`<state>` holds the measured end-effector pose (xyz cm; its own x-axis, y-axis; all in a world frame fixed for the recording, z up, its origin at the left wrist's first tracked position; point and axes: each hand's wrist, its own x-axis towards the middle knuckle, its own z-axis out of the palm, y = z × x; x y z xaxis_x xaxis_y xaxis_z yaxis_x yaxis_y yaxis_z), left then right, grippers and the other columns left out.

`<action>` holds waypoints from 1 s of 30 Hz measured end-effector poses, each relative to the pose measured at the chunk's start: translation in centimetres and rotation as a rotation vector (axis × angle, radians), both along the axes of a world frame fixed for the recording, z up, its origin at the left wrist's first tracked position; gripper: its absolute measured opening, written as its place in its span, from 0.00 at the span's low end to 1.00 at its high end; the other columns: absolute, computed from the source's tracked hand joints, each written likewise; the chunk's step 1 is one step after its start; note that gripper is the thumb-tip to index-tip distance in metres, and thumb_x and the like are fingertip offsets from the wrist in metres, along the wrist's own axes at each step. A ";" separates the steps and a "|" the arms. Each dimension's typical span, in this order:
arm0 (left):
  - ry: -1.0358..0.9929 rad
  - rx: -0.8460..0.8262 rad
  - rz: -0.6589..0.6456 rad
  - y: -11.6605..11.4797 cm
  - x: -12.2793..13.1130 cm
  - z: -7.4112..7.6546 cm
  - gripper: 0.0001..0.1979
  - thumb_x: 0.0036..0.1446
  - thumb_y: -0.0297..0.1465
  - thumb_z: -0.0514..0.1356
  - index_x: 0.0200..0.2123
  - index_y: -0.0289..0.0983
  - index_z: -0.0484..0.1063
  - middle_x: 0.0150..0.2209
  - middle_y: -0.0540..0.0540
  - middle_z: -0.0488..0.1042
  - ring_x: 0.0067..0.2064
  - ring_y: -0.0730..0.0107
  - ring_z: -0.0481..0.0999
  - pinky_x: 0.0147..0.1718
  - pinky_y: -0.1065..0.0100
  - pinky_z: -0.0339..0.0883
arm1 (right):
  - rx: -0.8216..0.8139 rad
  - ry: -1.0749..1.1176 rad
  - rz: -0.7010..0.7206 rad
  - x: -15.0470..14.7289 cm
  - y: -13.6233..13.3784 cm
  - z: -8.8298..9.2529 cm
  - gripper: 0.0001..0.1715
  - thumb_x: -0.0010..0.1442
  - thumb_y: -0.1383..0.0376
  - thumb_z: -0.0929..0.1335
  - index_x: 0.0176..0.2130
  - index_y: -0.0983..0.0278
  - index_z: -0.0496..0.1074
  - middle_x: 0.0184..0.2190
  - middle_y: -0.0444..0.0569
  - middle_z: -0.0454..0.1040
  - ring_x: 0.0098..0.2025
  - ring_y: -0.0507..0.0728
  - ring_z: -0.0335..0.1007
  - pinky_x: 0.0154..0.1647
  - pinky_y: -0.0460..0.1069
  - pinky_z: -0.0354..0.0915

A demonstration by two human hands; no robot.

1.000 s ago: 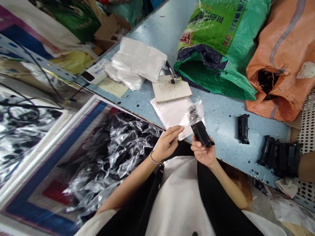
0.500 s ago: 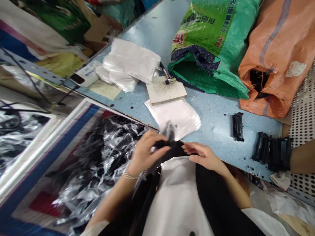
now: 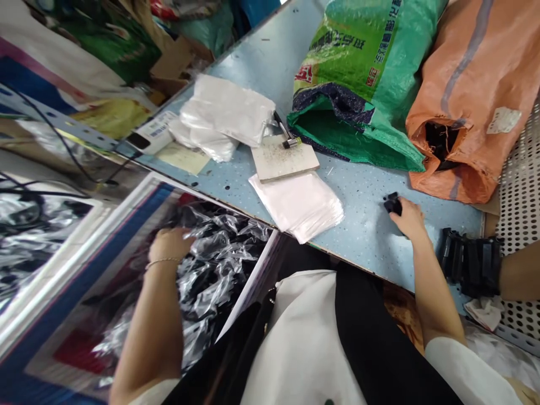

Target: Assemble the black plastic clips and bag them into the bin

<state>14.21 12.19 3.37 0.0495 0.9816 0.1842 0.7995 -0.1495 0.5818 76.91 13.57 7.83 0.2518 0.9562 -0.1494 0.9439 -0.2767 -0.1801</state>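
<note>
And the right hand (image 3: 409,218) is on it, thumb and fingers closed about a small black oblong plastic part (image 3: 392,203) by the front edge of the speckled pale-blue worktop (image 3: 363,188), toward its right end; whether the part touches the surface, I can't tell. The left hand (image 3: 171,244) hangs over the crumpled clear bags with black contents (image 3: 215,253), its fingertips blurred, so I can't say whether they pinch anything.

The sound way, I'd judge: a light grip across the part's body, one end left free, and a clean lift without scraping.

Look what's changed! Half a second ago the left hand had a bagged black piece at the front edge; now it's out over the heap. The right hand was empty then, and the part lay alone. The neat stack of flat whitish plastic bags (image 3: 299,205) stays at the front edge.
</note>
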 end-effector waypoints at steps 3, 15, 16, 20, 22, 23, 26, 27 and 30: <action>0.061 0.063 0.118 0.5 7.3 0.1 0.13 0.61 0.40 0.60 0.30 0.37 0.75 0.25 0.50 0.73 0.28 0.66 0.72 0.29 0.67 0.68 | -0.034 0.046 0.303 -1.9 -1.5 0.6 0.36 0.56 0.74 0.64 0.62 0.57 0.72 0.64 0.56 0.70 0.67 0.73 0.57 0.64 0.73 0.54; -0.258 -0.356 -0.155 5.5 21.4 1.7 0.09 0.54 0.34 0.65 0.25 0.37 0.72 0.27 0.48 0.74 0.31 0.67 0.72 0.32 0.66 0.68 | 0.170 0.151 0.039 -2.5 -7.0 -1.2 0.40 0.63 0.50 0.67 0.66 0.67 0.65 0.55 0.68 0.72 0.57 0.74 0.66 0.59 0.71 0.62; -0.369 -0.434 -0.148 6.1 20.8 1.5 0.10 0.53 0.36 0.65 0.25 0.37 0.72 0.25 0.50 0.73 0.28 0.70 0.70 0.30 0.68 0.65 | 0.183 0.243 -0.040 -2.6 -7.1 -1.3 0.39 0.61 0.49 0.69 0.64 0.67 0.67 0.52 0.66 0.74 0.54 0.72 0.69 0.57 0.70 0.64; -0.681 -0.540 -0.101 6.9 20.4 0.9 0.10 0.48 0.36 0.66 0.29 0.37 0.71 0.24 0.51 0.74 0.26 0.71 0.72 0.28 0.69 0.64 | 0.049 1.100 -0.278 -6.0 -7.4 -0.3 0.31 0.53 0.47 0.73 0.50 0.62 0.76 0.42 0.55 0.80 0.42 0.63 0.76 0.46 0.60 0.72; -0.692 -0.475 -0.083 6.4 21.1 0.9 0.09 0.46 0.33 0.66 0.29 0.37 0.69 0.25 0.50 0.75 0.28 0.70 0.73 0.29 0.69 0.65 | -0.178 1.572 -0.304 -9.4 -7.7 0.0 0.25 0.53 0.49 0.73 0.44 0.62 0.78 0.40 0.54 0.82 0.39 0.61 0.78 0.42 0.56 0.74; -0.657 -0.437 -0.091 6.1 21.4 1.0 0.08 0.46 0.31 0.65 0.29 0.37 0.70 0.26 0.50 0.75 0.29 0.70 0.73 0.30 0.69 0.65 | -0.310 1.739 -0.314 -11.3 -7.8 0.0 0.23 0.54 0.50 0.73 0.43 0.63 0.78 0.40 0.54 0.82 0.39 0.61 0.79 0.41 0.55 0.75; -0.538 -0.396 -0.146 5.3 21.9 1.3 0.04 0.47 0.29 0.64 0.29 0.37 0.73 0.27 0.50 0.76 0.31 0.70 0.74 0.34 0.68 0.68 | -0.602 2.016 -0.403 -15.8 -7.8 -0.6 0.19 0.59 0.55 0.71 0.43 0.66 0.78 0.39 0.56 0.83 0.38 0.58 0.79 0.38 0.50 0.76; -0.531 -0.413 -0.152 5.2 21.9 1.4 0.04 0.47 0.29 0.64 0.30 0.37 0.73 0.28 0.50 0.77 0.31 0.69 0.75 0.34 0.68 0.69 | -0.643 2.066 -0.445 -16.7 -7.8 -0.8 0.19 0.61 0.56 0.70 0.44 0.68 0.78 0.39 0.57 0.83 0.37 0.56 0.79 0.36 0.48 0.75; -0.596 -0.497 -0.129 5.0 21.8 1.6 0.07 0.49 0.31 0.65 0.32 0.37 0.74 0.29 0.49 0.78 0.32 0.68 0.77 0.33 0.67 0.70 | -0.635 2.180 -0.562 -17.4 -7.8 -1.0 0.18 0.65 0.58 0.68 0.47 0.69 0.77 0.42 0.57 0.83 0.38 0.54 0.79 0.34 0.45 0.75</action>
